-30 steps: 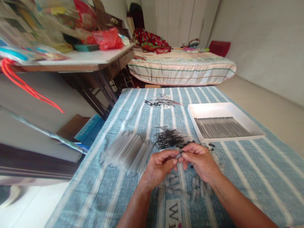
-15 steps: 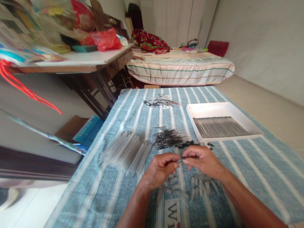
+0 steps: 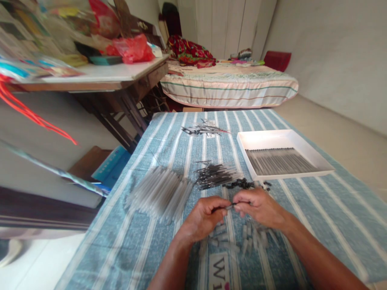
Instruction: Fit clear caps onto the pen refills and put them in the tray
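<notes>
My left hand (image 3: pixel 203 217) and my right hand (image 3: pixel 259 207) meet over the blue striped cloth (image 3: pixel 305 209), both pinched on one thin pen part (image 3: pixel 230 206) held between their fingertips. Under my hands lie several clear pen caps (image 3: pixel 250 237). A heap of clear pen barrels (image 3: pixel 160 191) lies to the left. A bundle of dark refills (image 3: pixel 214 177) and small black tips (image 3: pixel 240 184) lie just beyond my fingers.
A white tray (image 3: pixel 256 141) with a row of assembled pens (image 3: pixel 279 161) stands at the right. More dark parts (image 3: pixel 204 129) lie at the far end of the cloth. A cluttered wooden table (image 3: pixel 121 76) stands left, a bed (image 3: pixel 229 84) behind.
My hands have slid a little toward me with the part between them, uncovering the black tips. The view has shifted slightly.
</notes>
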The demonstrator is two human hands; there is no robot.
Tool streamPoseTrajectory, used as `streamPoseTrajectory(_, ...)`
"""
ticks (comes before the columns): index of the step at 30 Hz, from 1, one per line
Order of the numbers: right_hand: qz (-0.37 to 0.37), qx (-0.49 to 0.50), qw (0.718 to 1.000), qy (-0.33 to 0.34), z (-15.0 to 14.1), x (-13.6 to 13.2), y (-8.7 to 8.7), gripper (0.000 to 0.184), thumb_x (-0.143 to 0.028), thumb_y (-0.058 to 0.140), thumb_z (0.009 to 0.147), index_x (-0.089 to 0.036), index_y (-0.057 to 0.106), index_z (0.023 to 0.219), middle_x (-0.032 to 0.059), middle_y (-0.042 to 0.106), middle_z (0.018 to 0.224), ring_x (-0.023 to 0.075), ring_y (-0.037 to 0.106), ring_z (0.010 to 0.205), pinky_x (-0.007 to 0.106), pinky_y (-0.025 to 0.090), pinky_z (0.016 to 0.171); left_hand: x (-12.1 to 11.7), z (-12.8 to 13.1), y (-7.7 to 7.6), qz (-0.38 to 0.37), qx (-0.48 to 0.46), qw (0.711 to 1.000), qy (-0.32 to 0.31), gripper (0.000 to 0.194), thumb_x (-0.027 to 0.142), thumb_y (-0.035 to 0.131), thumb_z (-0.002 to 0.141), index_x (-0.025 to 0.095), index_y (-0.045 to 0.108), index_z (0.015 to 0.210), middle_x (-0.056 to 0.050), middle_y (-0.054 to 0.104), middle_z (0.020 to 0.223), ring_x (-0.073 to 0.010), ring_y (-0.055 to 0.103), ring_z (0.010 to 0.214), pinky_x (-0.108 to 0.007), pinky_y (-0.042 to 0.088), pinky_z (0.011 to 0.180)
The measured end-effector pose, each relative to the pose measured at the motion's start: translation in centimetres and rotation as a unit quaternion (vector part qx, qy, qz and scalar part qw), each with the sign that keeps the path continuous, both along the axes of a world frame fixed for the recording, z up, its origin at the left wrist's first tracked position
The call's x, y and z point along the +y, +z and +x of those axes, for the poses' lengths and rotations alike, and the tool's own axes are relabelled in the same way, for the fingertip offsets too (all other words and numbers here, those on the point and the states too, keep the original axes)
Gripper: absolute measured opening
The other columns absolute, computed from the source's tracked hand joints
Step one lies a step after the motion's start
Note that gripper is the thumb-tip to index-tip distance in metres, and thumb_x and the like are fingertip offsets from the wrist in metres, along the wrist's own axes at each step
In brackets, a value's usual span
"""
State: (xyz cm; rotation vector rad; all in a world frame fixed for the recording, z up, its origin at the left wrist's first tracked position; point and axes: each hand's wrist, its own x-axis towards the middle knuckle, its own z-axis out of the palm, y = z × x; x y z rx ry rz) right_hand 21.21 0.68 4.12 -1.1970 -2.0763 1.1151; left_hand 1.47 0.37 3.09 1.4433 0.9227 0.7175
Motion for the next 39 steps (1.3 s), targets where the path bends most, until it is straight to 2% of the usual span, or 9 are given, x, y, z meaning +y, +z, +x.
streamPoseTrajectory(6,0.060,-0.016,0.998,0.007,-0.2,-0.1,-0.2,0.013,-0.023,0.050,0.083,-0.019,0.061,0.078,-0.0005,0.065,0.062,0.0118,0.060,0.059,0.020,0.042,0.057,0.0,-0.3,0.4,-0.027,-0.005,1.000,-0.007,0.019,0.021,0.059,0.075,0.015,0.072,0.088,-0.001,0.061,0.063,-0.0100,0.050,0.051,-0.022,0.041,0.053)
streamPoseTrajectory(14,-0.065,0.010,0.998,-0.012,-0.3,0.0,-0.8,0.033,-0.035,0.044,0.087,-0.018,0.056,0.062,-0.0026,0.057,0.050,0.0103,0.055,0.044,0.020,0.040,0.046,0.2,-0.2,-0.2,0.023,0.008,1.000,-0.014,0.017,0.019,0.058,0.074,0.016,0.071,0.085,-0.002,0.060,0.070,-0.0104,0.051,0.055,-0.021,0.042,0.052)
streamPoseTrajectory(18,-0.096,0.080,0.991,-0.042,-0.2,-0.2,-0.8,0.014,-0.032,0.053,0.081,-0.019,0.056,0.087,-0.0047,0.057,0.058,0.0108,0.056,0.050,0.021,0.043,0.050,0.1,-0.1,0.1,-0.001,0.003,1.000,0.003,0.016,0.020,0.059,0.074,0.015,0.071,0.084,-0.003,0.061,0.070,-0.0108,0.051,0.055,-0.022,0.041,0.053)
streamPoseTrajectory(20,-0.111,0.098,0.988,-0.032,-0.4,-0.3,-0.8,0.011,-0.030,0.053,0.081,-0.020,0.053,0.086,-0.0048,0.058,0.060,0.0106,0.057,0.050,0.021,0.044,0.051,0.1,-0.1,0.2,-0.003,0.004,1.000,0.004,0.015,0.020,0.060,0.074,0.015,0.071,0.084,-0.002,0.061,0.070,-0.0109,0.051,0.056,-0.022,0.040,0.053)
streamPoseTrajectory(24,-0.112,0.048,0.992,-0.027,-0.7,-0.4,-0.9,0.031,-0.038,0.043,0.087,-0.019,0.049,0.064,-0.0027,0.056,0.054,0.0100,0.054,0.042,0.021,0.040,0.043,0.1,-0.1,0.3,0.003,0.000,1.000,-0.002,0.014,0.020,0.059,0.074,0.015,0.070,0.082,-0.001,0.060,0.068,-0.0104,0.050,0.055,-0.022,0.040,0.053)
streamPoseTrajectory(29,-0.120,0.068,0.989,-0.055,-0.9,-0.4,-0.9,0.023,-0.040,0.048,0.084,-0.019,0.053,0.074,-0.0030,0.058,0.058,0.0104,0.054,0.043,0.021,0.041,0.043,0.2,-0.1,0.2,0.004,0.001,1.000,0.006,0.014,0.019,0.059,0.074,0.015,0.070,0.082,-0.002,0.061,0.069,-0.0110,0.051,0.056,-0.022,0.041,0.054)
streamPoseTrajectory(33,-0.123,0.023,0.989,-0.076,-0.9,-0.5,-0.9,0.037,-0.044,0.042,0.086,-0.019,0.049,0.060,-0.0030,0.054,0.048,0.0101,0.051,0.036,0.020,0.036,0.038,0.1,-0.1,0.2,-0.005,0.009,1.000,0.002,0.015,0.019,0.058,0.074,0.013,0.068,0.083,-0.002,0.061,0.069,-0.0112,0.051,0.057,-0.023,0.041,0.054)
streamPoseTrajectory(36,-0.125,0.037,0.989,-0.073,-0.9,-0.5,-0.9,0.031,-0.045,0.045,0.085,-0.018,0.055,0.072,-0.0031,0.057,0.052,0.0104,0.052,0.039,0.020,0.038,0.039,0.1,-0.1,0.2,-0.015,0.003,1.000,0.005,0.014,0.019,0.058,0.074,0.013,0.067,0.082,-0.002,0.060,0.069,-0.0112,0.050,0.057,-0.022,0.040,0.055)
streamPoseTrajectory(39,-0.120,0.040,0.990,-0.068,-1.0,-0.5,-0.9,0.032,-0.043,0.046,0.085,-0.018,0.052,0.066,-0.0028,0.057,0.052,0.0094,0.052,0.038,0.019,0.038,0.040,0.1,0.0,0.2,-0.017,0.004,1.000,0.000,0.013,0.018,0.058,0.074,0.013,0.067,0.081,-0.002,0.060,0.069,-0.0114,0.050,0.060,-0.022,0.040,0.056)
